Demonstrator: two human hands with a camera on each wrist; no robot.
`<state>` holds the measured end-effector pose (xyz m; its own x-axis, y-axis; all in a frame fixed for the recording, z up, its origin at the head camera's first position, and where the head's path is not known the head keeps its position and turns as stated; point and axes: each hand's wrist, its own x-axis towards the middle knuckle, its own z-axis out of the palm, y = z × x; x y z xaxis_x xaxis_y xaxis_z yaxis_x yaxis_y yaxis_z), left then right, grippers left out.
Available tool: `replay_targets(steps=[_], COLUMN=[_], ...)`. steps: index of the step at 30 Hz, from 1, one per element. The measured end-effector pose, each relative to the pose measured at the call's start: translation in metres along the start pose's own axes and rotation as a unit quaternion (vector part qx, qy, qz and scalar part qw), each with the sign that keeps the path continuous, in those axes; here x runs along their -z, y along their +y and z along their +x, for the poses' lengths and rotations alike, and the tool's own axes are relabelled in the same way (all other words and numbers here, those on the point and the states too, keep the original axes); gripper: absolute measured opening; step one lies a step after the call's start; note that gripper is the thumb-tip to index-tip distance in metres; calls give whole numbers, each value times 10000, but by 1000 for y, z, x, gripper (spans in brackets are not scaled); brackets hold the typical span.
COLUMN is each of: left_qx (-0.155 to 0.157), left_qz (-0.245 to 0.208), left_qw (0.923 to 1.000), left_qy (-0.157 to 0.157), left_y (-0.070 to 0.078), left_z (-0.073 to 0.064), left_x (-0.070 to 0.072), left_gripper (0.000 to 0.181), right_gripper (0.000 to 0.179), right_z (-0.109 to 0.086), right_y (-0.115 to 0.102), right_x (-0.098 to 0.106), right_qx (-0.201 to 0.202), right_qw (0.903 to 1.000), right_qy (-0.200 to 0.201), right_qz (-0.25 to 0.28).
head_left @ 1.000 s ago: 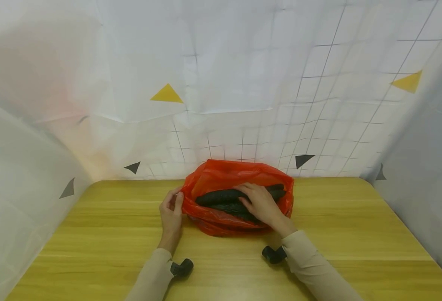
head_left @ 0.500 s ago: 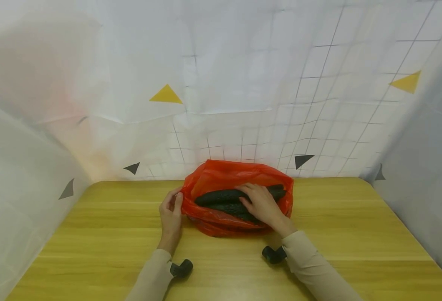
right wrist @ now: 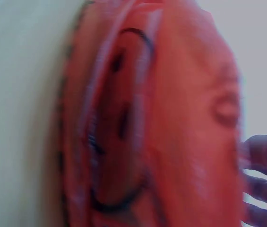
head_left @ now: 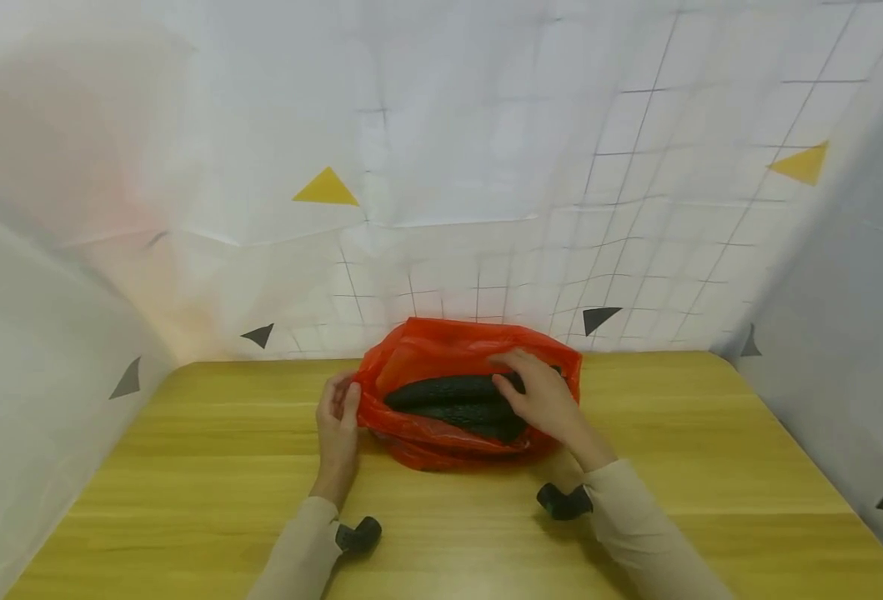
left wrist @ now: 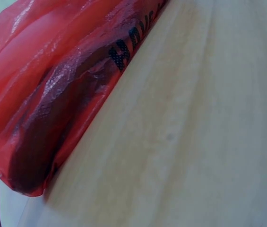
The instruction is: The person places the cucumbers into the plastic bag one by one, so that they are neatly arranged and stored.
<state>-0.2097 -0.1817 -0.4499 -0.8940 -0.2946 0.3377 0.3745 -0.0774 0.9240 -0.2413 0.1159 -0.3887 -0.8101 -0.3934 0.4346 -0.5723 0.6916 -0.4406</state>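
Observation:
A red plastic bag (head_left: 459, 333) lies on the wooden table with its mouth spread. Inside are several dark green cucumbers (head_left: 441, 390) lying crosswise. My left hand (head_left: 338, 421) pinches the bag's left edge between thumb and fingers. Over the right part of the opening, my right hand (head_left: 546, 400) hovers with loosely bent fingers and nothing held, hiding the cucumbers' right ends. The left wrist view shows a cucumber's shape through the red film (left wrist: 29, 52), with black print along its side. In the right wrist view the bag (right wrist: 194, 142) is blurred, with fingers (right wrist: 261, 187) beside it.
The wooden table (head_left: 208, 483) reaches back to a white sheet wall (head_left: 449, 183) with grid lines and triangle markers. More sheeting closes off both sides. Black wrist-worn pieces (head_left: 359, 536) stick out from the sleeves over the table's near part.
My right hand has come off the cucumbers and shifted slightly right and up. The left hand still holds the bag's edge. The head view has turned slightly.

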Motion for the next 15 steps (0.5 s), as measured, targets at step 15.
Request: replay_targets(steps=[15], left_qx=[-51], left_qz=[2004], left_qw=[9769], left_qy=[-745], left_y=[10], left_z=[4], left_x=[24], left_gripper=[38], right_gripper=[28], right_z=[-45], right_y=[43], right_x=[61], right_qx=[64], right_qw=[9922], right_qy=[1244], right_qz=[-71])
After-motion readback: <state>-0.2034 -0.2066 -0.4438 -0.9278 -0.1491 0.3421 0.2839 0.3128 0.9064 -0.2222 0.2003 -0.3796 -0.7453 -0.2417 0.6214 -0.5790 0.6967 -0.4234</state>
